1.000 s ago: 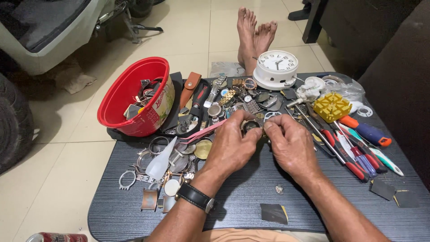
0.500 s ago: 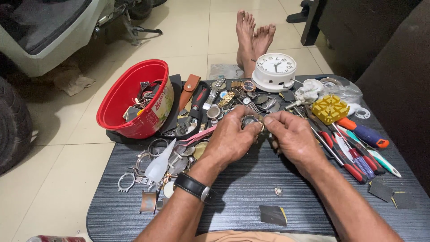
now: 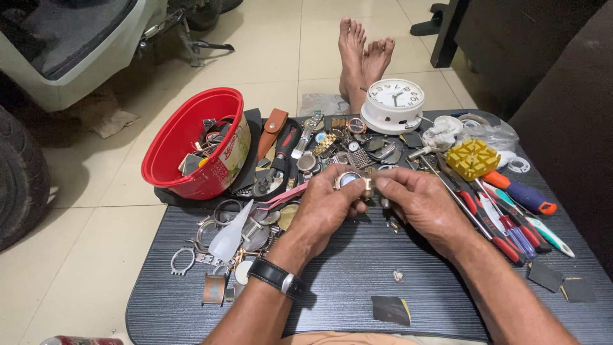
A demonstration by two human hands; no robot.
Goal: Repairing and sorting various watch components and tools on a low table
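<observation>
over the dark table [image 3: 357, 281], right of the red bowl [image 3: 185, 137], the left hand [image 3: 329, 207] is pinching a small watch case [image 3: 350, 180] while the right hand [image 3: 424, 204] is closing on its gold crown [image 3: 368, 187], probably mid-adjustment, needing a steady fingertip twist next.
</observation>
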